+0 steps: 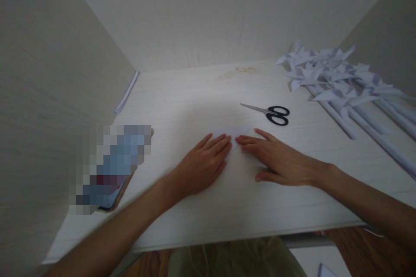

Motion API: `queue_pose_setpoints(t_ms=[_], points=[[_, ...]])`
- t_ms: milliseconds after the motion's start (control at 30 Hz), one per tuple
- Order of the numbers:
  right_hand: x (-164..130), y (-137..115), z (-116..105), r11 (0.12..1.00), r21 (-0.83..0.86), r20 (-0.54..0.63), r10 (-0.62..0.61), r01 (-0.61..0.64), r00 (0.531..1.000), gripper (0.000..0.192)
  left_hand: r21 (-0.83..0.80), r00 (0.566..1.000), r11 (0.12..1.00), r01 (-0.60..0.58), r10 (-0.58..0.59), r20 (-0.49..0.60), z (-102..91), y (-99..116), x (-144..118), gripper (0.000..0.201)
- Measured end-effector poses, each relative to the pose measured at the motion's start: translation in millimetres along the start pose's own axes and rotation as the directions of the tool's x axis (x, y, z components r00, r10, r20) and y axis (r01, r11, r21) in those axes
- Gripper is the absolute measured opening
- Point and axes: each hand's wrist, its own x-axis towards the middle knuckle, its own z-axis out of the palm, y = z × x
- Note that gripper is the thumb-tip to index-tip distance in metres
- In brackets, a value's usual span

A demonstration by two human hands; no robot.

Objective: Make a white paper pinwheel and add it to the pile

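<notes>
Pressing flat on a small white sheet of folded paper, my fingertips meet near the middle of the white desk. The fingers of my left hand lie straight and close together, palm down, tips on the paper's near edge. The fingers of my right hand are also extended and flat, slightly fanned, their tips almost touching those of the left. Neither hand pinches or grasps anything; both simply lie open on the surface. Both forearms reach in from the lower corners, angled toward each other.

Just beyond the paper, to the right, black-handled scissors lie closed, blades pointing left. Farther right, a pile of paper pinwheels on rolled white sticks fills the desk's far right corner. To the left, a blurred flat object rests near the desk's left edge. Pale panel walls enclose the desk on three sides. Nothing lies between my hands and the paper.
</notes>
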Motion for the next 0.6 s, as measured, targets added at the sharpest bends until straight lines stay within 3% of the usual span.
queue_pose_setpoints(t_ms=[300, 600], points=[[0.3, -2.5, 0.9, 0.999, -0.02, -0.015, 0.043, -0.043, 0.999, 0.051, -0.044, 0.992, 0.993, 0.111, -0.108, 0.067, 7.4, 22.8, 4.3, 0.058], [-1.1, -2.3, 4.3, 0.998, -0.008, -0.068, 0.059, -0.059, 0.996, 0.045, -0.023, 0.982, 0.984, 0.175, -0.172, 0.083, 5.5, 41.5, -35.5, 0.054]])
